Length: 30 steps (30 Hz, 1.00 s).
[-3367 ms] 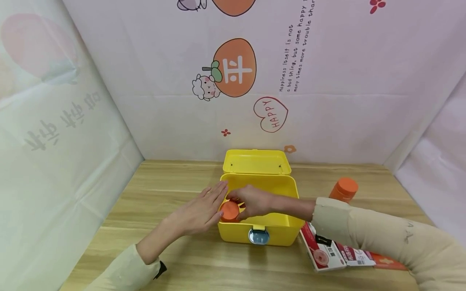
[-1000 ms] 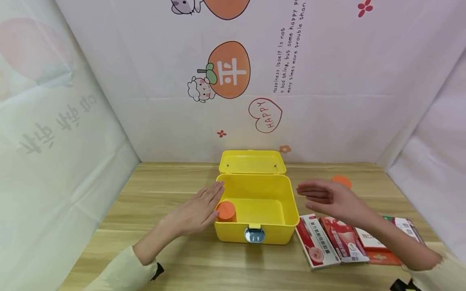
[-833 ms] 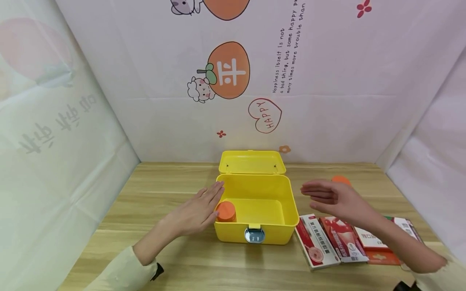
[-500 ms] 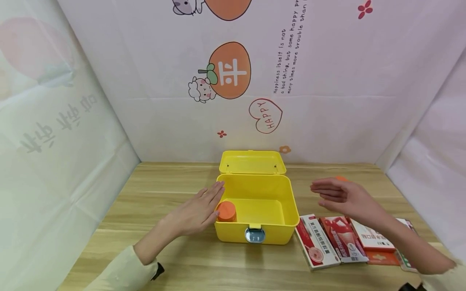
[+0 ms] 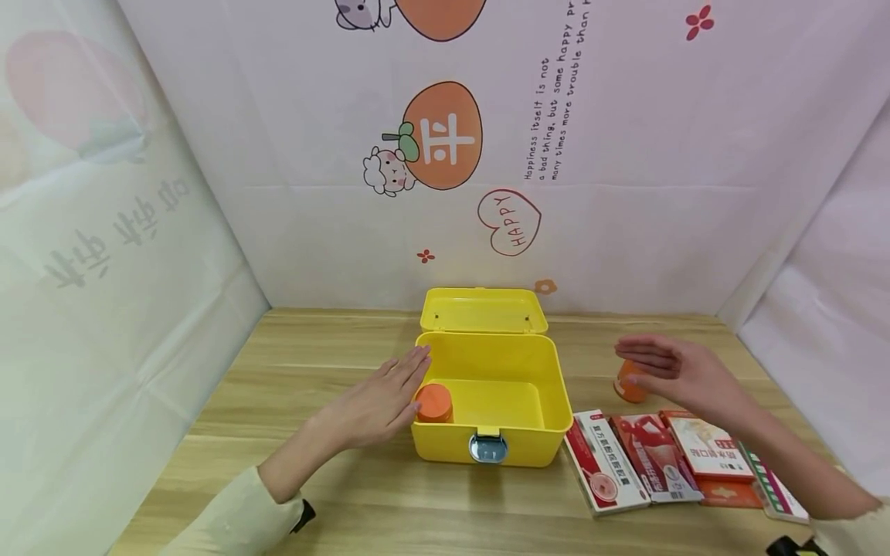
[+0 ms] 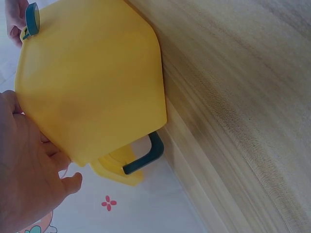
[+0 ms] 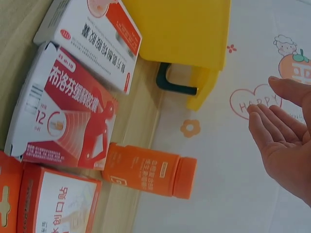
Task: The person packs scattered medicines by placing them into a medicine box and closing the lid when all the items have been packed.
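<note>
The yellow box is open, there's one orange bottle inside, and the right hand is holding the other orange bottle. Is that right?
Not quite: the right hand isn't holding the other orange bottle. The right wrist view shows that bottle standing on the table, apart from the hand.

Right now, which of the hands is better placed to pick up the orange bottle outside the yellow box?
Probably the right hand: empty, near the orange bottle, while the left hand is at the left side of the yellow box.
</note>
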Motion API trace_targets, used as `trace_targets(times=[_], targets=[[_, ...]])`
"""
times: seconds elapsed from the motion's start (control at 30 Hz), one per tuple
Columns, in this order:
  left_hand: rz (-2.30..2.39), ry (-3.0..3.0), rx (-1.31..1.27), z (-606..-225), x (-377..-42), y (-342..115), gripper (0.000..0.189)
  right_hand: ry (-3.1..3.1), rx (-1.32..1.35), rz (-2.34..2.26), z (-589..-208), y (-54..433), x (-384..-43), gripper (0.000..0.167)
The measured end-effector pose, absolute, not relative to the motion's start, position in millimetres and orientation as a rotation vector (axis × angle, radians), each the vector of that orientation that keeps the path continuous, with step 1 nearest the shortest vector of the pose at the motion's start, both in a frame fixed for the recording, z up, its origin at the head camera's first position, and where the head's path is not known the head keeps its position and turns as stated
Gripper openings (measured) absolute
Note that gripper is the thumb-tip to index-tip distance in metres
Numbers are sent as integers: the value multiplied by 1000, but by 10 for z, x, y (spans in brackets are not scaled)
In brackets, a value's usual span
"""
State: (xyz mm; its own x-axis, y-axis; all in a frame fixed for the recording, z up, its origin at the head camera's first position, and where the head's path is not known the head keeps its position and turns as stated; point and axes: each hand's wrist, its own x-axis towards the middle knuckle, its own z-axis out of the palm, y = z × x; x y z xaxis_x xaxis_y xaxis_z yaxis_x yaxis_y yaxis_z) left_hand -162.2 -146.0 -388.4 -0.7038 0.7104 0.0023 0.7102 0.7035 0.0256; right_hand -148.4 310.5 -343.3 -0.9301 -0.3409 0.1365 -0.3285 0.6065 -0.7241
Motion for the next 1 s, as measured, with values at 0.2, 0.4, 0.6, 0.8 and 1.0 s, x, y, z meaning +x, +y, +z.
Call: trace_targets(times=[0.2, 0.4, 0.6, 0.8, 1.0], targets=[[50, 2891, 1193, -3894, -1619, -1467, 65, 2883, -544, -1159, -3470, 3235, -1564, 52], [56, 2893, 1192, -3907, -1625, -1474, 65, 2956, -501, -1086, -3514, 3322, -1626, 54], [59, 2892, 1195, -3915, -1623, -1472, 65, 2994, -506, -1072, -3580, 3391, -1666, 53], [63, 2895, 1192, -3910, -1620, -1467, 65, 3060, -488, -995, -3641, 3463, -1726, 53], [62, 2899, 1207, -3904, -1626, -1460, 64, 3089, -403, -908, -3686, 3511, -1782, 61]])
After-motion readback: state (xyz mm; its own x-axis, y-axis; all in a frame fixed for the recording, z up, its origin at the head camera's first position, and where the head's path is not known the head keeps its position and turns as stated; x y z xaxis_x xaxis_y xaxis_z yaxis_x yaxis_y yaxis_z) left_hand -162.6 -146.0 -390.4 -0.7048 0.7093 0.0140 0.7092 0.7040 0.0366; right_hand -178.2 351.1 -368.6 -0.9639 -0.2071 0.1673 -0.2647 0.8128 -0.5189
